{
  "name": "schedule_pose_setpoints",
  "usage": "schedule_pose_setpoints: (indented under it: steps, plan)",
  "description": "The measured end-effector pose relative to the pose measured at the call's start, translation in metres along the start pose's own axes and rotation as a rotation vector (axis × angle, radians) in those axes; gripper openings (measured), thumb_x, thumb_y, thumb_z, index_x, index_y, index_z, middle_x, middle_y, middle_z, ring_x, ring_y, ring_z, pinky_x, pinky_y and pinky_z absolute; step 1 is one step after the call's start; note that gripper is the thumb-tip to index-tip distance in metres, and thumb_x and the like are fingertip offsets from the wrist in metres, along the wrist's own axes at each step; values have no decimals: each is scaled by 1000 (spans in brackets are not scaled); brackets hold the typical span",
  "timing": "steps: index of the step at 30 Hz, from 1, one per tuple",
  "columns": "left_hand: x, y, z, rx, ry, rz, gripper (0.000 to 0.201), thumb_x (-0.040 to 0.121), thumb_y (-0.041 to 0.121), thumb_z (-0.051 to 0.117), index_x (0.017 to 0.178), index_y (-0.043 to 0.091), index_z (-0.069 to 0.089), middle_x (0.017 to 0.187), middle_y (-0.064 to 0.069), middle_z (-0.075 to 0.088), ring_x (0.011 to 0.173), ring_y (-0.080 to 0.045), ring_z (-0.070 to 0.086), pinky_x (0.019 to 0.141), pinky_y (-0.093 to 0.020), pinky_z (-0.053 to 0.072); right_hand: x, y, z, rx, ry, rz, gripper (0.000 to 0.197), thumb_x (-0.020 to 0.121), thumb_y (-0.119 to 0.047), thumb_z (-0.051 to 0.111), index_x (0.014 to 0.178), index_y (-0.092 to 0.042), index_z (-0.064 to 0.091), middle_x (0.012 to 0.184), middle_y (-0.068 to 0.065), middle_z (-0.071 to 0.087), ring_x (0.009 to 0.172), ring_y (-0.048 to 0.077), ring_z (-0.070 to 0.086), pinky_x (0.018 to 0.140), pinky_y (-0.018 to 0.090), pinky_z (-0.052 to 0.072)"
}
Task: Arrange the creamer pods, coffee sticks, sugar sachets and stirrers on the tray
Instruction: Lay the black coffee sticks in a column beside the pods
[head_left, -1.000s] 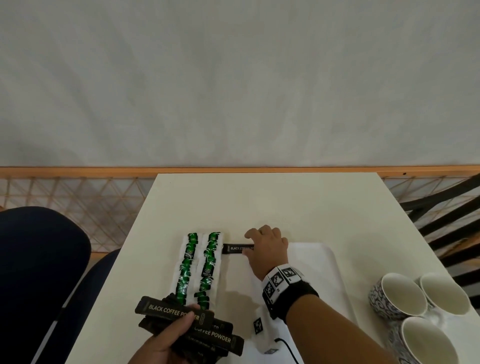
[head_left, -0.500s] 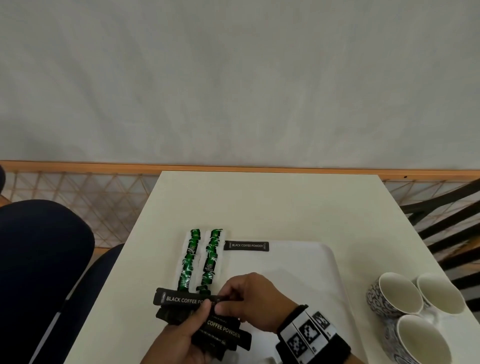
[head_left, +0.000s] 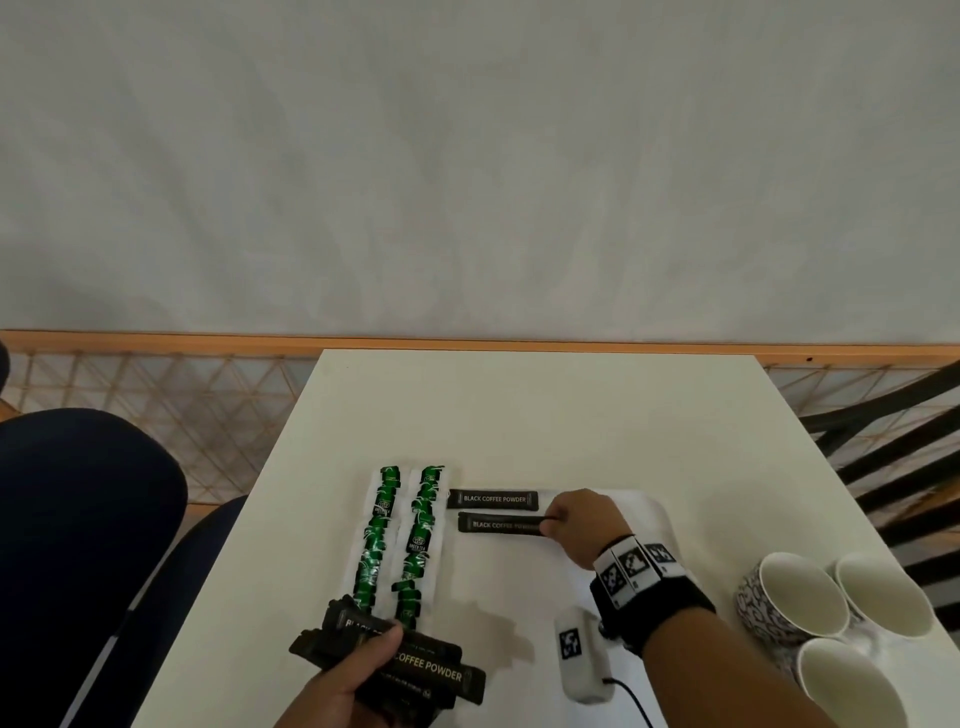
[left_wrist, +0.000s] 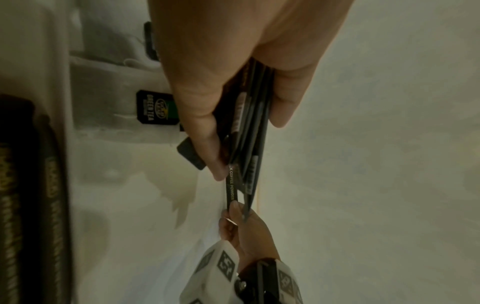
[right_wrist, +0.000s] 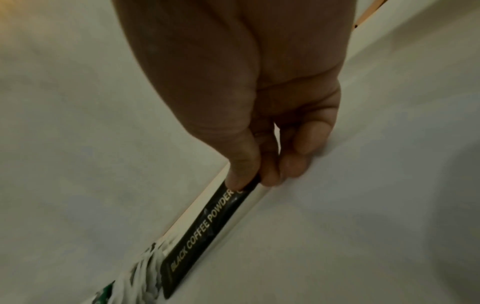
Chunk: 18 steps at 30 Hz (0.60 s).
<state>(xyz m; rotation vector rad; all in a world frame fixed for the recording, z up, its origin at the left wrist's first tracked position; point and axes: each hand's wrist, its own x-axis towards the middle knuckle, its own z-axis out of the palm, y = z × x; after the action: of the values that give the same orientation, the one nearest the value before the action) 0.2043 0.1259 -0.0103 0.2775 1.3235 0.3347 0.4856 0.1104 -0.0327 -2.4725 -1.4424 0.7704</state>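
Head view, lower centre: white tray (head_left: 639, 512) on a pale table (head_left: 545, 415). Along the tray's left side lie two strips of green tea sachets (head_left: 402, 535), side by side, running top to bottom of the frame. Just right of their upper ends, one black coffee stick (head_left: 493, 499) lies flat & crosswise on the tray, label "BLACK COFFEE POWDER" readable.

R hand (head_left: 584, 525) sits right of centre, thumb & fingertips clamped on the right end of a second coffee stick (head_left: 501, 524), parallel to the first & just below it in frame. Can't tell if it touches the tray yet. R wrist view shows the same pinch: thumb on top of the stick's end, other fingers curled beside it.

L hand (head_left: 345, 680), bottom centre, fingers & thumb wrapped round a bundle of coffee sticks (head_left: 415, 670), fanned a bit, near the lower ends of the tea strips.

Lower right of frame: three empty cups (head_left: 831, 613) clustered on the table, apart from the tray. Both wrists' gear: patterned marker bands on the R wrist.
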Motion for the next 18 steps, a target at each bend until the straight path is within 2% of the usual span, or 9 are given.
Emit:
schedule_pose_setpoints:
  steps: [4,6,8,10,11,14,15,17,18]
  plan:
    - [-2,1,-4,-11,-22,19,30,58,3,67,87,-4,60,90,-25,63,86,-42,58,77,-54,46,18,-10,3,-47,-59,3,25,92,-36,58,99,-14,69,100,4,66,100,22,62,75,24,42]
    - [-3,1,-5,-4,-11,40,24,67,2,66,88,-6,60,80,-25,67,84,-41,59,76,-53,47,26,-13,4,-89,-97,27,31,92,-39,56,98,-11,69,99,6,67,96,23,63,76,26,45]
    - [-3,0,-4,-1,-3,59,9,83,3,60,85,-5,59,64,-25,67,79,-39,58,67,-47,45,34,-14,6,-117,-126,45,35,92,-42,55,85,-10,66,81,5,62,84,23,60,69,26,45]
    - [-2,1,-3,-17,-3,53,12,89,3,54,81,-4,59,60,-24,66,78,-39,57,64,-45,45,40,-13,8,-123,-123,64,35,91,-44,56,79,-12,61,67,0,53,76,22,56,62,25,41]
    - [-3,2,-1,-21,-4,47,13,90,3,53,81,-5,58,61,-24,66,78,-38,55,61,-46,47,42,-12,9,-120,-116,74,35,90,-45,57,79,-12,60,66,0,51,75,22,54,61,24,40]
    - [-9,2,1,-38,-42,37,13,92,-1,49,82,-5,56,66,-23,65,76,-39,54,40,-44,53,43,-11,10,-101,-83,88,34,87,-46,60,81,-12,59,76,4,57,75,22,54,66,25,40]
    - [-11,2,1,-64,-55,39,12,91,-2,50,82,-4,57,73,-23,65,78,-40,55,44,-47,54,43,-11,10,-92,-70,86,34,87,-46,61,81,-12,58,78,5,57,75,22,54,66,25,40]
    - [-20,1,1,-97,-109,44,7,87,-2,53,84,-4,59,84,-23,62,81,-42,56,65,-53,54,41,-11,12,-63,-38,86,33,87,-44,61,84,-11,59,80,5,57,76,22,53,67,25,39]
    - [-26,1,3,-92,-136,52,3,83,-4,58,85,-4,60,85,-23,62,81,-43,56,71,-55,51,39,-11,13,-35,-19,95,33,87,-43,61,87,-11,60,81,4,57,77,21,54,67,25,39]
